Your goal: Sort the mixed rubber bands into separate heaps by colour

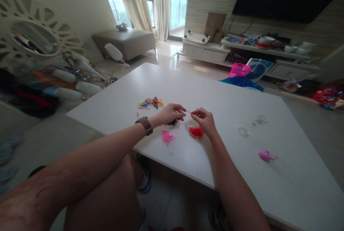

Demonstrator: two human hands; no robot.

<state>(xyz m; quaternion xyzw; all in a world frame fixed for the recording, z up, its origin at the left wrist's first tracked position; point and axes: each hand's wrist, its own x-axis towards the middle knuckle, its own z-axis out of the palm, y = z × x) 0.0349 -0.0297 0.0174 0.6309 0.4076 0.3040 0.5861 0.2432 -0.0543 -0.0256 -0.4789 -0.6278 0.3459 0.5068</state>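
My right hand [203, 119] pinches a thin pinkish band [189, 112] between thumb and fingertips. Close to its tip is my left hand [174, 113], fingers apart and with nothing visible in them; a brown watch is on that wrist. Partly hidden below the left hand lies a black pile [172, 122]. A pile of pink bands [167, 137] sits nearer to me. Under my right hand is a red pile [196, 132], with a bit of blue showing behind the hand. Farther left lies a mixed-colour pile [151, 103], one small reddish piece [137, 114] beside it.
On the right of the white table [242, 188] are a pink rounded object [267, 155], a clear ring-shaped item [243, 131] and a small clear item [260, 119]. A pink basket [240, 70] stands beyond the far edge. My legs are under the near edge.
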